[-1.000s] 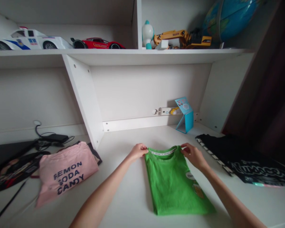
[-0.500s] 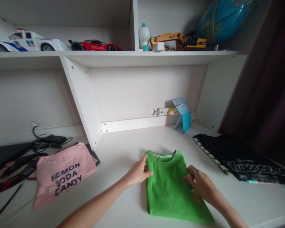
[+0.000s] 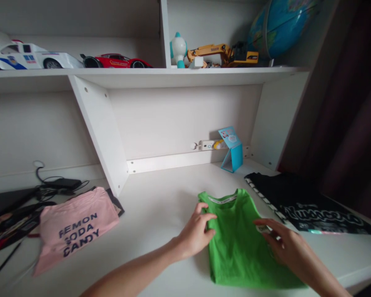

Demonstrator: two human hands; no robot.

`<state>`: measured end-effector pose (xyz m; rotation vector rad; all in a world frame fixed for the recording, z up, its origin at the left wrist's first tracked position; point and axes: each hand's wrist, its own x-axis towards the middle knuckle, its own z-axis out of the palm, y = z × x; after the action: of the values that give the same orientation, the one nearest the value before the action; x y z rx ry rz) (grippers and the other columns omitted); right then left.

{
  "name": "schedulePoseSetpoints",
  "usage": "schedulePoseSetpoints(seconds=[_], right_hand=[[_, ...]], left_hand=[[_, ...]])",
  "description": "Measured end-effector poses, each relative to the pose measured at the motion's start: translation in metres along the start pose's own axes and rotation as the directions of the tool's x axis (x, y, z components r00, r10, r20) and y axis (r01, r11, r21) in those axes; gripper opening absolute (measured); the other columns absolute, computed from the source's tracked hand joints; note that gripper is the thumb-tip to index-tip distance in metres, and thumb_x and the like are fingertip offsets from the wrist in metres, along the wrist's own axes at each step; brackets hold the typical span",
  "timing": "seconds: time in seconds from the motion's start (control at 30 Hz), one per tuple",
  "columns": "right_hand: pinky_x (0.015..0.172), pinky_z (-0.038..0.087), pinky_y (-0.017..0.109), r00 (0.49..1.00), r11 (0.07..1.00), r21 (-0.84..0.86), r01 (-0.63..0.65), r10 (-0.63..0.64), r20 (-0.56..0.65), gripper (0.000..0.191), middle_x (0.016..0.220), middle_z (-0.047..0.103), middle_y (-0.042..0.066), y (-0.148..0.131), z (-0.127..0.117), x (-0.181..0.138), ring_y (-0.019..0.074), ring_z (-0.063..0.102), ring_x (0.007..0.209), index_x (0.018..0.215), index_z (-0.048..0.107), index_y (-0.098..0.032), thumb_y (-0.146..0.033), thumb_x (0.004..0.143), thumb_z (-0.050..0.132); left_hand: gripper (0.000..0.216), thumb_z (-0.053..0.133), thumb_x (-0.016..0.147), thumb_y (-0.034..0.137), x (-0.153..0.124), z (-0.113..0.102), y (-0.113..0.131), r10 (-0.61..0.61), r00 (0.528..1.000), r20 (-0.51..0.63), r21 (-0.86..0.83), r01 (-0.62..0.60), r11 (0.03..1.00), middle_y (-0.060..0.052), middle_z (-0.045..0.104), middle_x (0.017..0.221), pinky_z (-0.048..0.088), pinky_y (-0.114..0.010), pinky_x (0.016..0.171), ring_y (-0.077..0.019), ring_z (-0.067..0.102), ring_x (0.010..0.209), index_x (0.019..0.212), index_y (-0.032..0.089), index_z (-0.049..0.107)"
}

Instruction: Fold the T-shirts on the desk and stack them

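Note:
A folded green T-shirt (image 3: 235,239) lies at the front of the white desk, its collar turned to the back. My left hand (image 3: 198,231) grips its left edge just below the collar, thumb and fingers bent round the cloth. On the opposite side, my right hand (image 3: 280,243) pinches the right edge, and a small pale patch shows by its fingers. To the right, a black garment (image 3: 297,202) with white lettering lies flat. A pink folded shirt (image 3: 80,227) with dark lettering rests far left.
A blue desk calendar (image 3: 233,154) stands at the back near a power strip (image 3: 207,145). Cables and a black adapter (image 3: 64,182) lie at the left. Above, the shelf (image 3: 136,78) carries toy cars, a yellow toy excavator (image 3: 216,51) and a globe (image 3: 284,29).
Both hands have shifted the green T-shirt to the right, closer to the black garment. Its right edge has lifted somewhat in my right hand. The view has turned slightly right.

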<state>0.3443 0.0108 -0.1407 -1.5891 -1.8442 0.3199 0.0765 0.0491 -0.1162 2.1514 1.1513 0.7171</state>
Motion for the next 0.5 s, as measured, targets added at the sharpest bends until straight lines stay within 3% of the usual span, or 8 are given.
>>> schedulePoseSetpoints(seconds=[0.17, 0.33, 0.43, 0.5], right_hand=[[0.046, 0.041, 0.029, 0.982, 0.982, -0.186, -0.021, -0.015, -0.187, 0.028, 0.077, 0.068, 0.003, 0.046, -0.062, 0.023, 0.0159, 0.053, 0.044, 0.098, 0.064, -0.033, -0.036, 0.073, 0.052], [0.053, 0.037, 0.030, 0.957, 0.938, -0.318, -0.135, 0.041, -0.286, 0.033, 0.085, 0.068, 0.007, 0.099, -0.141, 0.061, 0.0152, 0.056, 0.052, 0.099, 0.067, -0.028, -0.025, 0.067, 0.063], [0.053, 0.034, 0.029, 0.934, 0.882, -0.407, -0.238, 0.093, -0.345, 0.035, 0.077, 0.068, 0.007, 0.125, -0.170, 0.088, 0.0144, 0.054, 0.050, 0.102, 0.067, -0.025, -0.021, 0.067, 0.063], [0.052, 0.033, 0.028, 0.913, 0.858, -0.429, -0.283, 0.104, -0.393, 0.031, 0.071, 0.068, 0.008, 0.136, -0.170, 0.103, 0.0149, 0.055, 0.049, 0.096, 0.070, -0.023, -0.016, 0.068, 0.061]], left_hand=[[0.034, 0.055, 0.076, 0.017, 0.053, 0.029, 0.043, 0.230, 0.972, -0.045, 0.042, -0.228, 0.973, -0.011, 0.030, 0.134, 0.051, -0.032, 0.083, -0.0170, 0.059, 0.085, 0.110, 0.017, 0.059], [0.031, 0.052, 0.079, 0.018, 0.140, 0.070, 0.085, 0.438, 0.896, -0.067, 0.090, -0.432, 0.897, -0.016, 0.039, 0.127, 0.044, -0.035, 0.096, -0.0238, 0.056, 0.102, 0.109, 0.010, 0.059], [0.032, 0.051, 0.081, 0.018, 0.184, 0.099, 0.099, 0.438, 0.895, -0.085, 0.084, -0.432, 0.898, -0.019, 0.043, 0.124, 0.038, -0.035, 0.101, -0.0260, 0.046, 0.117, 0.110, 0.007, 0.057], [0.039, 0.054, 0.080, 0.024, 0.201, 0.118, 0.099, 0.379, 0.925, -0.034, 0.052, -0.377, 0.925, -0.019, 0.044, 0.125, 0.036, -0.037, 0.102, -0.0281, 0.038, 0.123, 0.116, 0.007, 0.053]])
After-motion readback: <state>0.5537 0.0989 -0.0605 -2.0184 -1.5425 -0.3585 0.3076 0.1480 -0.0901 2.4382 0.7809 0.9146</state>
